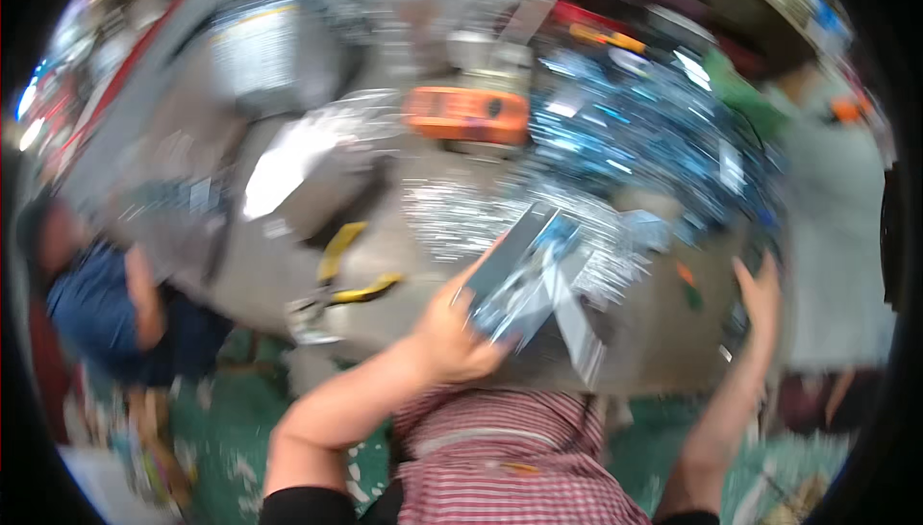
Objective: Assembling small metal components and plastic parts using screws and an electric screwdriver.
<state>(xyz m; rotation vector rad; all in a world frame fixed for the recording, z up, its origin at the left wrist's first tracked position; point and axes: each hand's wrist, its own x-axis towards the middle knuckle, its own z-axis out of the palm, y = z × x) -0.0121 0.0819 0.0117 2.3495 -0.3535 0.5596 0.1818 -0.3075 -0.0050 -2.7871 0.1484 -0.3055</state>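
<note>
My left hand (457,333) grips a flat, dark rectangular piece with a shiny, glass-like face (524,270). A pale strip (572,323) hangs from its right side. What exactly the piece is, motion blur hides. Over by the table's right side, my right hand (761,296) has thumb and fingers apart, and nothing shows between them. Beyond the held piece lies a heap of silvery, shiny strips (447,222). A larger pile of bluish, glossy pieces (625,121) spreads at the far right, nearer my right hand.
Yellow-handled pliers (336,280) lie at the table's near left edge. An orange boxy device (466,114) stands at the middle back. Shiny plastic-wrapped bundles (308,164) occupy the left. A person in blue (101,304) sits at the far left. A grey surface (836,246) borders the right.
</note>
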